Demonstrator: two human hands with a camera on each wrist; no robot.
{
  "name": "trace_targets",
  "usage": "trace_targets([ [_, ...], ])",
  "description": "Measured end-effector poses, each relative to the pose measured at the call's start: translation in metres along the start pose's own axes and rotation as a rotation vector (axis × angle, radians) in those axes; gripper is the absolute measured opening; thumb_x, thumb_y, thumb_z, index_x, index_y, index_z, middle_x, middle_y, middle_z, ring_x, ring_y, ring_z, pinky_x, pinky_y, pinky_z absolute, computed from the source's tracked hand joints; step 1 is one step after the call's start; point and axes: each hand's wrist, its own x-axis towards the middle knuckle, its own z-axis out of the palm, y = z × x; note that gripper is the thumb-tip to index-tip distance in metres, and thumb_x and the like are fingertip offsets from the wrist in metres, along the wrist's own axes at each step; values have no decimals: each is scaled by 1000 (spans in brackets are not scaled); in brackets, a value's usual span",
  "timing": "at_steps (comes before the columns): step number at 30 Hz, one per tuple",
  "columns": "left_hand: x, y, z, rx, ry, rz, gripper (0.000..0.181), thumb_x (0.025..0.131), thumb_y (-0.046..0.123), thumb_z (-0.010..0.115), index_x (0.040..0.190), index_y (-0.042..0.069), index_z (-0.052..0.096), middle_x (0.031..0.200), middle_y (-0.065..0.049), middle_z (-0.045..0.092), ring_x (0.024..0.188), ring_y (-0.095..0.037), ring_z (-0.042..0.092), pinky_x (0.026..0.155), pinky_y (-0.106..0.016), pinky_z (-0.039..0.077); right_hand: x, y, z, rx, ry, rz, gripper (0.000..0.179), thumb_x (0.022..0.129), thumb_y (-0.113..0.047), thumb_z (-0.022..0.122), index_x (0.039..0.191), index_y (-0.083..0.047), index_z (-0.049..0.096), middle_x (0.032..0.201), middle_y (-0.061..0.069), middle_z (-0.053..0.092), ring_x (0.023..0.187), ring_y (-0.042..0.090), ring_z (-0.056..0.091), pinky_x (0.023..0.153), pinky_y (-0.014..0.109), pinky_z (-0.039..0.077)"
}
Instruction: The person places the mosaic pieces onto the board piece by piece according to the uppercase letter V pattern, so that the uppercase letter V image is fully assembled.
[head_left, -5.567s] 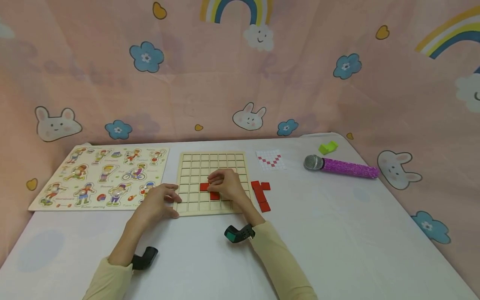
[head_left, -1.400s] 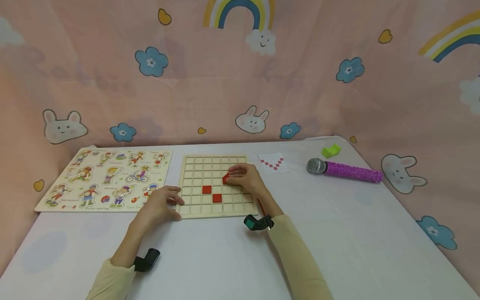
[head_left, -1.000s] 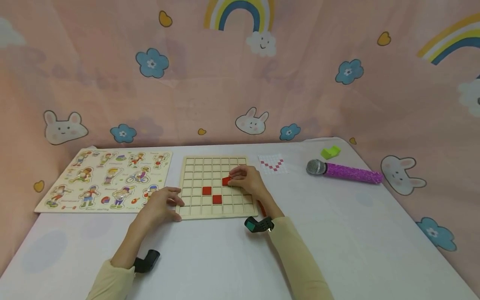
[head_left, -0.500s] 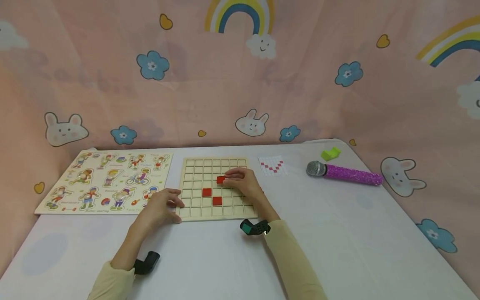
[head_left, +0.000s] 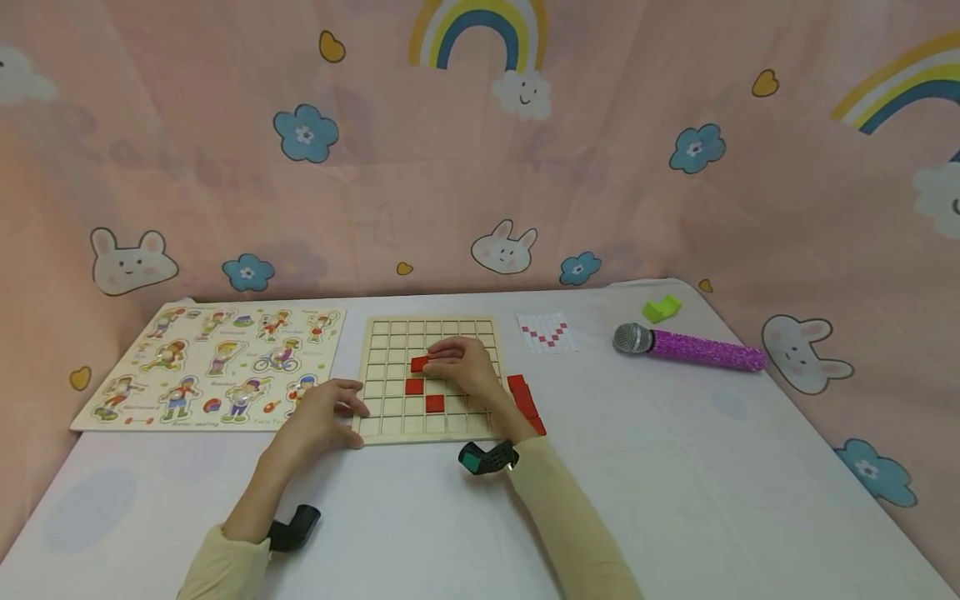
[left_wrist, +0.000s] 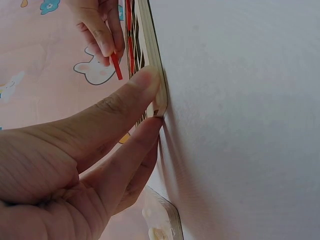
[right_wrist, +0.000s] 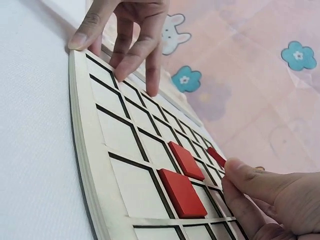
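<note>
My right hand [head_left: 465, 367] pinches a red square tile [head_left: 419, 364] between thumb and fingers; in the right wrist view the tile [right_wrist: 216, 156] is tilted just over the board. Below it lies the wooden grid board [head_left: 386, 427], with one red tile [head_left: 414, 387] in a cell and a second red tile [head_left: 435, 404] one cell diagonally nearer and to the right. At the board's near left corner my left hand [head_left: 324, 412] holds the edge, the thumb [left_wrist: 145, 80] on the near side and fingers along the left side.
Several loose red tiles [head_left: 522, 396] lie right of the board, partly behind my right forearm. A small card [head_left: 534, 342] with a red V pattern sits behind them. Left stands a picture puzzle board [head_left: 195, 367]; farther right are a purple microphone [head_left: 705, 350] and a lime-green piece [head_left: 662, 308].
Earlier my right hand was over the nearer red tile; then it appeared with another tile at the board's right side and moved left with it. My left hand stays at the corner.
</note>
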Motion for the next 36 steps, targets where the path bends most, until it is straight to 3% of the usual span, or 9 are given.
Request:
trace_targets([
  [13, 2, -1, 0, 20, -5, -10, 27, 64, -5, 83, 88, 1, 73, 133, -22, 53, 102, -33, 61, 88, -44, 50, 5, -10, 24, -183, 7, -89, 25, 78, -1, 76, 101, 5, 68, 97, 16, 70, 86, 25, 69, 75, 25, 55],
  [20, 2, -3, 1, 14, 1, 5, 27, 62, -6, 84, 87, 1, 73, 131, -22, 54, 100, -33, 62, 86, -43, 50, 7, -13, 31, -241, 23, -64, 23, 78, -2, 77, 99, 3, 70, 95, 14, 71, 85, 23, 70, 75, 25, 55],
  [36, 2, -2, 0, 16, -6, -12, 28, 63, -5, 84, 88, 0, 73, 132, -21, 53, 103, -33, 61, 88, -43, 49, 9, -16, 30, -205, -18, -54, 21, 79, -1, 75, 98, 5, 68, 92, 16, 70, 82, 23, 69, 74, 24, 55],
])
